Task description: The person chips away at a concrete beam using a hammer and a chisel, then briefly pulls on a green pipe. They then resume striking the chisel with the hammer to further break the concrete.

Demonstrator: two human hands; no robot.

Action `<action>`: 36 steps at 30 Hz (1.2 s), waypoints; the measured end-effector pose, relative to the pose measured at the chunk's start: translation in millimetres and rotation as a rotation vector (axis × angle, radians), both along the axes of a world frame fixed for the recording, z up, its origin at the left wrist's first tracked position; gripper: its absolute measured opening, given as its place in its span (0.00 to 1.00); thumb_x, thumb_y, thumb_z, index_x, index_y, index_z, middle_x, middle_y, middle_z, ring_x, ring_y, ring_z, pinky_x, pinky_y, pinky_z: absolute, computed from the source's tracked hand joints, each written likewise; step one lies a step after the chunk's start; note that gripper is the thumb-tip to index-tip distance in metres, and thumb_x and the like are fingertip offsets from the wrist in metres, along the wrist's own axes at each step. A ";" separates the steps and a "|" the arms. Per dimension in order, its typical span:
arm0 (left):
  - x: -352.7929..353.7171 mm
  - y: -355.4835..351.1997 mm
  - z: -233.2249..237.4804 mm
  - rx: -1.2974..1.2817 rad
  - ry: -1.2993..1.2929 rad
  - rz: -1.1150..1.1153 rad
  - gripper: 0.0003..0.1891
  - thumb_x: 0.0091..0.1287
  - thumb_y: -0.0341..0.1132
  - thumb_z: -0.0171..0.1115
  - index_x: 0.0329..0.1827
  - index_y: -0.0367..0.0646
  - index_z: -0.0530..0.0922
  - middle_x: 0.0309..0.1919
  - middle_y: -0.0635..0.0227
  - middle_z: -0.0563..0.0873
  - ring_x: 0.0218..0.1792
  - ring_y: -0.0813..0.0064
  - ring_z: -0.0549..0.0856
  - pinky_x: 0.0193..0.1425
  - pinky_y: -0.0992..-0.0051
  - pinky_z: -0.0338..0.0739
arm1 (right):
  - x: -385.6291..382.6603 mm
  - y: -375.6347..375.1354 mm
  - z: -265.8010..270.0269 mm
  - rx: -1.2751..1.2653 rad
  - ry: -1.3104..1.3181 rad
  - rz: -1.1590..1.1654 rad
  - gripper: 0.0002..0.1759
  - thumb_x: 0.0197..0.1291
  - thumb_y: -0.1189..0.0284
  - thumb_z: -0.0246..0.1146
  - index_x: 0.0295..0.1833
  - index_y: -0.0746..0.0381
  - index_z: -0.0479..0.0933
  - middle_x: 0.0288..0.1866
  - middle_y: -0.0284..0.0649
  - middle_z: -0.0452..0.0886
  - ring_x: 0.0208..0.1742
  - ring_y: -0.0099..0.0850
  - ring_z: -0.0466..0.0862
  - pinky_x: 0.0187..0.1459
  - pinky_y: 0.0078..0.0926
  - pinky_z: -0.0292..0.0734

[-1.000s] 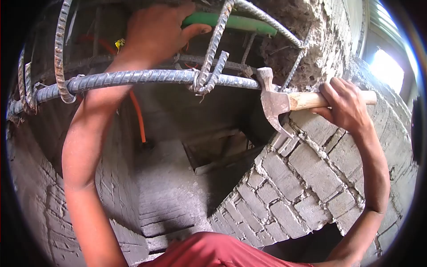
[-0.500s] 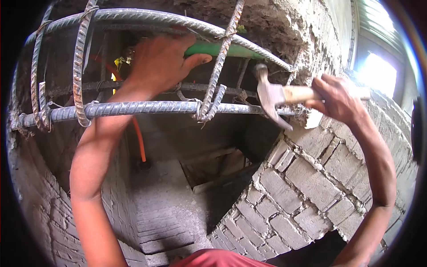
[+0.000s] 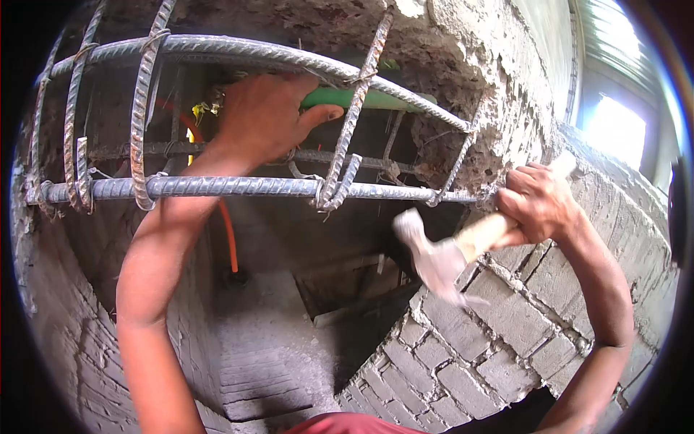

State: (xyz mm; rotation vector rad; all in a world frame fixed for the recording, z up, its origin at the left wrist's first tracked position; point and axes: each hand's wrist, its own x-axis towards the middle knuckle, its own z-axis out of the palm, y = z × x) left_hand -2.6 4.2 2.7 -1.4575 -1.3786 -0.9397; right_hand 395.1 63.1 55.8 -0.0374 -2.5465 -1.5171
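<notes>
My left hand [image 3: 264, 116] reaches up behind the lower steel bar and is closed around a green tube-like piece [image 3: 336, 98]. That piece runs right, behind a stirrup, toward the rough broken concrete [image 3: 452, 141]; its far end is partly hidden by the upper bar. In my right hand [image 3: 538, 202] is a claw hammer [image 3: 439, 262], gripped by its pale wooden handle. The hammer head is blurred and hangs below the lower rebar [image 3: 246, 186], in front of the block wall. It touches nothing that I can make out.
An upper rebar [image 3: 253, 49] and several tied stirrups cross in front of my left hand. A block wall [image 3: 470, 369] slopes at lower right. An orange conduit [image 3: 230, 239] hangs at left, above a concrete floor [image 3: 267, 325] far below. Bright window light [image 3: 614, 130] enters at right.
The hammer has swung down from beside the lower rebar's right end to below it, its head tilting downward. My left hand keeps its grip. The view has shifted slightly.
</notes>
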 end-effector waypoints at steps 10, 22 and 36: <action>-0.7 -6.0 4.8 -0.106 -0.019 -0.035 0.28 0.67 0.64 0.61 0.51 0.48 0.85 0.37 0.54 0.90 0.43 0.46 0.88 0.48 0.48 0.79 | 7.1 12.9 4.8 0.082 0.129 -0.021 0.36 0.57 0.30 0.62 0.31 0.56 0.71 0.24 0.34 0.69 0.21 0.30 0.73 0.25 0.39 0.71; -3.8 2.2 0.6 0.015 0.038 -0.012 0.27 0.67 0.64 0.62 0.47 0.47 0.86 0.34 0.53 0.89 0.40 0.46 0.88 0.45 0.48 0.80 | 0.9 -3.8 7.0 0.031 -0.010 -0.078 0.37 0.53 0.29 0.64 0.32 0.56 0.72 0.25 0.34 0.70 0.24 0.33 0.76 0.30 0.42 0.76; -4.9 2.3 4.4 -0.039 0.049 0.013 0.28 0.67 0.64 0.61 0.45 0.46 0.85 0.32 0.53 0.89 0.38 0.46 0.88 0.43 0.48 0.80 | -1.7 12.8 13.4 0.031 -0.172 0.184 0.35 0.57 0.32 0.64 0.29 0.55 0.71 0.23 0.32 0.70 0.21 0.31 0.77 0.21 0.38 0.73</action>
